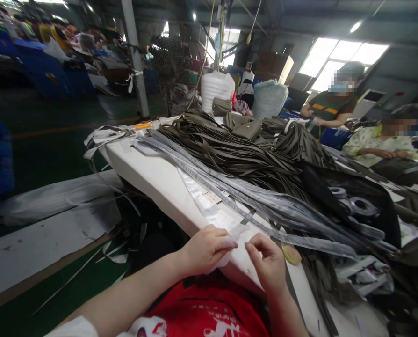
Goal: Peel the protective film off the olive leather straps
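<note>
Close in front of my red apron (209, 311), both hands are over the near edge of the white table (149, 180). My left hand (207, 248) is closed on a thin, whitish, see-through piece of plastic film (237, 232), which sticks out past the fingertips. Just to the right, my right hand (268, 262) has thumb and forefinger pinched together; whatever may be between them is too small to make out. Long grey strips in clear plastic (230, 189) run across the table beyond my hands. A yellow round disc (292, 254) lies beside my right hand.
Dark olive straps (226, 145) are heaped behind the plastic-covered strips. A black bag-like holder (380, 192) contains rolls of clear tape (361, 207). Two co-workers, one standing (330, 110) and one seated (380, 145), are at the right. White sheets (51, 248) lie low at the left.
</note>
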A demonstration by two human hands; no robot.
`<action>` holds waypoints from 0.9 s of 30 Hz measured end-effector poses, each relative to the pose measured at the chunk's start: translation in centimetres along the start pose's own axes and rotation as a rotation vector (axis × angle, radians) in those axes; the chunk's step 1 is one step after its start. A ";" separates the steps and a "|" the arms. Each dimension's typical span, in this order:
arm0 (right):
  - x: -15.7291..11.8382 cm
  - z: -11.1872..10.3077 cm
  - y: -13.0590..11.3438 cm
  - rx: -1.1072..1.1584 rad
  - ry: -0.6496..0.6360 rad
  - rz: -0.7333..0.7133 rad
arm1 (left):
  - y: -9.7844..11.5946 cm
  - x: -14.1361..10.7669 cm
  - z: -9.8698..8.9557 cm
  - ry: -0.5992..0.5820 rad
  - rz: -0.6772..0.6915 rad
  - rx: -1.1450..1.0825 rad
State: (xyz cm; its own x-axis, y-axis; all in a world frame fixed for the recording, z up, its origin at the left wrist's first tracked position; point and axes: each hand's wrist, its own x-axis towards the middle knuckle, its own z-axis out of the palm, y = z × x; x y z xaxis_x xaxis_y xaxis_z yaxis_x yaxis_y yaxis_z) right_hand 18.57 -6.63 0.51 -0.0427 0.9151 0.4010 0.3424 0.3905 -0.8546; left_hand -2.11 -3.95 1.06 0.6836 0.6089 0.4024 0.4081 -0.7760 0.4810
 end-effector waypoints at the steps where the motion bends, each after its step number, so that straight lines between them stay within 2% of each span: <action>1: -0.2 0.1 -0.2 -0.045 -0.071 -0.001 | -0.1 0.0 0.1 -0.018 0.009 0.037; 3: -0.2 0.4 -0.4 -0.083 -0.166 0.001 | -0.2 0.1 0.2 -0.049 0.028 0.083; 6: 0.0 0.6 -0.2 -0.044 -0.201 0.013 | -0.4 0.3 0.6 -0.085 0.042 0.054; 10: 0.1 0.7 0.4 0.032 -0.135 0.024 | -0.8 0.3 1.2 -0.103 -0.038 -0.124; 15: 0.0 1.3 0.5 0.043 -0.060 -0.036 | -0.7 0.4 2.0 -0.075 -0.153 -0.404; 21: 0.4 1.9 0.9 0.035 0.061 -0.096 | -0.6 0.4 2.7 0.001 -0.196 -0.465; 24: 0.4 1.9 1.1 0.054 0.031 -0.085 | -0.7 0.3 2.8 0.044 -0.161 -0.437; 27: 0.3 1.9 0.8 0.048 -0.054 -0.068 | -0.8 0.2 2.7 0.027 -0.125 -0.416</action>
State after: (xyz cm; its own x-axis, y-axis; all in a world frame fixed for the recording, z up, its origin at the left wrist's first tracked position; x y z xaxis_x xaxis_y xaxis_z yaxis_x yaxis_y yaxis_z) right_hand 17.01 -5.88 -0.72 -0.1155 0.8897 0.4417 0.2915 0.4555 -0.8412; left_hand -0.65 -3.67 -1.39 0.6261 0.7022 0.3390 0.2044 -0.5673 0.7978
